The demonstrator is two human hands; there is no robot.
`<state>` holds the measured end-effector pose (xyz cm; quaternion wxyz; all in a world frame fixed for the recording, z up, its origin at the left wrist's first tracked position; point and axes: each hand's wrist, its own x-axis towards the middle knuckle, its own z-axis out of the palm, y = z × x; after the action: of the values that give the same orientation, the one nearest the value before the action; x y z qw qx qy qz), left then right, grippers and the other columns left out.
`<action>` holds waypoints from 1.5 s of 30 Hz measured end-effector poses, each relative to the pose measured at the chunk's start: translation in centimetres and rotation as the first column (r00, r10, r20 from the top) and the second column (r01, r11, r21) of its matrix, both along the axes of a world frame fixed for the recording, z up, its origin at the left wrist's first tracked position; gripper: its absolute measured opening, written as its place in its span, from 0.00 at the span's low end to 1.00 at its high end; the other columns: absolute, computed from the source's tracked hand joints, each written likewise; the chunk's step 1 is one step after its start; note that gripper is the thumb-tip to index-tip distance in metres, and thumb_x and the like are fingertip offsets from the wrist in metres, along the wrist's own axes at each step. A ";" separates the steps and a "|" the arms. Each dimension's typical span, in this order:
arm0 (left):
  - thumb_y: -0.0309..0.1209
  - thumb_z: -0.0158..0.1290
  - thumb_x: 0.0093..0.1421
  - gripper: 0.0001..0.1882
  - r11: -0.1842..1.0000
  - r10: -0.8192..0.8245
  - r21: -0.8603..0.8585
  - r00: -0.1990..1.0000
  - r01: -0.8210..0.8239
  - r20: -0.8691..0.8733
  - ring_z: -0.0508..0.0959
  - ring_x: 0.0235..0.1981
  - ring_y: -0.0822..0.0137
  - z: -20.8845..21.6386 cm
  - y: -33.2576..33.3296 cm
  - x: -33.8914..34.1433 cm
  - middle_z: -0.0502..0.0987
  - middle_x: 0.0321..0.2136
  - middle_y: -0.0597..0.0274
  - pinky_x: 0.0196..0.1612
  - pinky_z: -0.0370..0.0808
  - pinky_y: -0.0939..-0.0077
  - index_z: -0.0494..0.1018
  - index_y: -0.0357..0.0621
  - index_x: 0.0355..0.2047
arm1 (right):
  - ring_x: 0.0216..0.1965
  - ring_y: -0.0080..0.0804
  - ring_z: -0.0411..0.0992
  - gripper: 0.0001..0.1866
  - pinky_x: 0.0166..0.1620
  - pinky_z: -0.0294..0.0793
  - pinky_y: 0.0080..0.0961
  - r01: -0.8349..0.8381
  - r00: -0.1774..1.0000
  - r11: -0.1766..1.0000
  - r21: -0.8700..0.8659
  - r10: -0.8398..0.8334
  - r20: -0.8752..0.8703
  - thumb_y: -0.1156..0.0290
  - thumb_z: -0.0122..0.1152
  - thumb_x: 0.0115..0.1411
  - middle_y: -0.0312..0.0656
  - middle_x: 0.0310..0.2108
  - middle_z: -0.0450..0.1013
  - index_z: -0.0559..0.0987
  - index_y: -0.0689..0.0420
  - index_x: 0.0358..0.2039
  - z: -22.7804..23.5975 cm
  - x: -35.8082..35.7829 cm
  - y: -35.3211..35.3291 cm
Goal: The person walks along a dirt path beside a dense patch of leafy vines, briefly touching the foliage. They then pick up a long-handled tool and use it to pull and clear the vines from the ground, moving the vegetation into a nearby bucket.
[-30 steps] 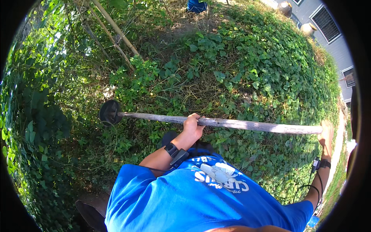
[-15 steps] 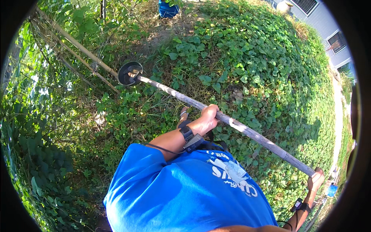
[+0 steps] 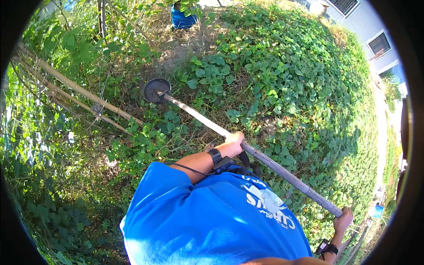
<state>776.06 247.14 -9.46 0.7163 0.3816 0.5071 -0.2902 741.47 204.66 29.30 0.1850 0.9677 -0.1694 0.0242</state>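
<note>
A long wooden pole (image 3: 287,173) slants across in front of me, from the upper left to the lower right. At its far end is a round dark scoop (image 3: 157,89), like a long-handled ladle, its hollow facing up; whether it holds anything I cannot make out. My left hand (image 3: 235,142) is wrapped round the middle of the pole. My right hand (image 3: 343,218) grips the pole's near end at the lower right. The scoop hangs over or rests on the greenery; which one I cannot tell.
Dense leafy vines (image 3: 304,88) cover the ground ahead and right. Bamboo poles (image 3: 75,86) lean at the left, near the scoop. A blue container (image 3: 183,17) stands at the far end of a bare soil patch (image 3: 172,51). A grey building (image 3: 373,26) rises at the far right.
The pole's right end and my right hand have come down and leftward. The scoop has shifted a little to the right, away from the bamboo poles. Both hands keep hold.
</note>
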 end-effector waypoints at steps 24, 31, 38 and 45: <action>0.19 0.54 0.53 0.06 0.913 -0.298 -0.236 0.940 0.332 0.168 0.76 0.30 0.51 -2.6 -18.1 22.7 0.71 0.27 0.52 0.34 0.78 0.44 0.69 0.40 0.31 | 0.30 0.58 0.66 0.07 0.35 0.63 0.48 0.200 0.979 0.975 0.091 -0.202 0.013 0.80 0.57 0.38 0.53 0.23 0.67 0.68 0.61 0.20 -1.3 13.7 -9.4; 0.16 0.53 0.50 0.09 0.926 -0.294 -0.212 0.948 0.313 0.118 0.77 0.28 0.48 -0.2 -25.1 34.5 0.72 0.29 0.50 0.33 0.78 0.42 0.69 0.38 0.32 | 0.30 0.60 0.68 0.09 0.34 0.65 0.49 0.364 0.931 0.909 0.201 -0.349 -0.110 0.76 0.62 0.39 0.55 0.24 0.69 0.70 0.63 0.20 -0.5 20.3 -11.5; 0.15 0.54 0.50 0.09 0.882 -0.409 -0.159 0.888 0.444 0.209 0.78 0.28 0.51 -0.8 -29.6 48.8 0.73 0.30 0.48 0.33 0.80 0.47 0.70 0.33 0.34 | 0.24 0.60 0.71 0.28 0.28 0.68 0.45 0.544 0.829 0.821 0.172 -0.495 -0.260 0.58 0.82 0.26 0.53 0.18 0.71 0.73 0.63 0.19 -0.4 31.0 -10.4; 0.15 0.57 0.45 0.11 0.882 -0.458 -0.037 0.873 0.470 0.169 0.75 0.23 0.59 -1.1 -30.6 63.9 0.71 0.27 0.55 0.26 0.76 0.56 0.70 0.32 0.30 | 0.19 0.23 0.65 0.25 0.23 0.66 0.32 0.720 0.693 0.495 0.487 -0.553 -0.463 0.62 0.84 0.30 0.36 0.14 0.68 0.74 0.63 0.17 0.5 44.9 -8.9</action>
<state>839.97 216.50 -10.58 0.6771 0.4858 0.3318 -0.4421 786.41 195.74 29.83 -0.1389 0.8306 -0.4900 -0.2250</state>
